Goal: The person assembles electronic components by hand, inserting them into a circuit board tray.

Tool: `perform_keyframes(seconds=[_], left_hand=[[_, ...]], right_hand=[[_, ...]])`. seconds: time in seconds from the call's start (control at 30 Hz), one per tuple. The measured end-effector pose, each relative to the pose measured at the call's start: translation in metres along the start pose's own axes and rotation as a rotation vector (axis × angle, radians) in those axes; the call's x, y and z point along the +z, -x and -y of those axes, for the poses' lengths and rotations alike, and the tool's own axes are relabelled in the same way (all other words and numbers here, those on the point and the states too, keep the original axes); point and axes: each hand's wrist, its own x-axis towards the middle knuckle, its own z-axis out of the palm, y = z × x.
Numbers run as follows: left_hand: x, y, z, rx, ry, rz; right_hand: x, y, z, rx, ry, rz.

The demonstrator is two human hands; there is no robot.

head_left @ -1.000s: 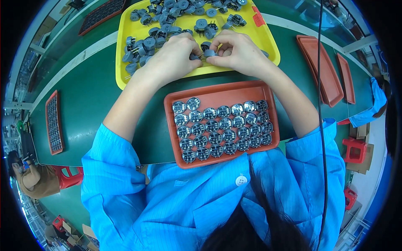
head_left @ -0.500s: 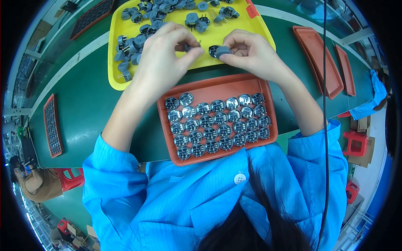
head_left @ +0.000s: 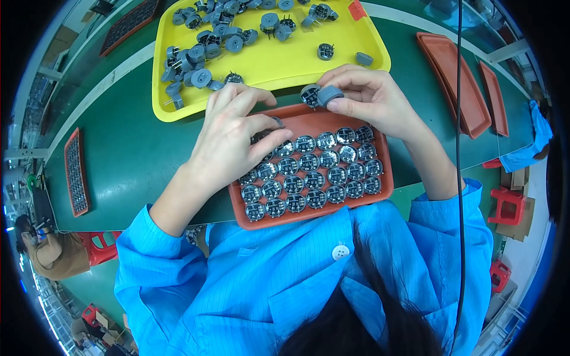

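My left hand reaches over the upper left of an orange tray, its thumb and fingers pinched on a small round grey component that they mostly hide. In the tray stand rows of round circuit boards with shiny tops. Near the tray's far edge, my right hand is closed around a round grey component. Touching it on the left is a round circuit board, its dark face showing. Behind both hands lies a yellow tray with loose grey pinned components heaped mainly at its left.
Stacked orange trays lie on the green table to the right. A filled narrow tray sits at the left. One black cable hangs down on the right. A co-worker sits at far left, near red stools on both sides.
My left hand has come from above the yellow tray down to the orange tray's upper left. My right hand has moved slightly nearer, still holding its component.
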Motion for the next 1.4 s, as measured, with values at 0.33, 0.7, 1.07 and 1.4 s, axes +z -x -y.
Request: perform_keyframes(seconds=[0.33, 0.7, 1.07, 1.4], left_hand=[[0.012, -0.008, -0.004, -0.076, 0.206, -0.014], [0.013, -0.003, -0.004, 0.043, 0.063, 0.101], [0.001, -0.022, -0.015, -0.102, 0.370, -0.132], [0.012, -0.030, -0.010, 0.028, 0.170, -0.079]], right_hand=[[-0.001, 0.010, -0.003, 0.082, -0.153, -0.107], [-0.001, 0.012, 0.012, -0.031, 0.416, -0.086], [0.021, 0.003, 0.019, 0.091, -0.250, -0.088], [0.011, 0.013, 0.042, -0.033, 0.695, -0.088]])
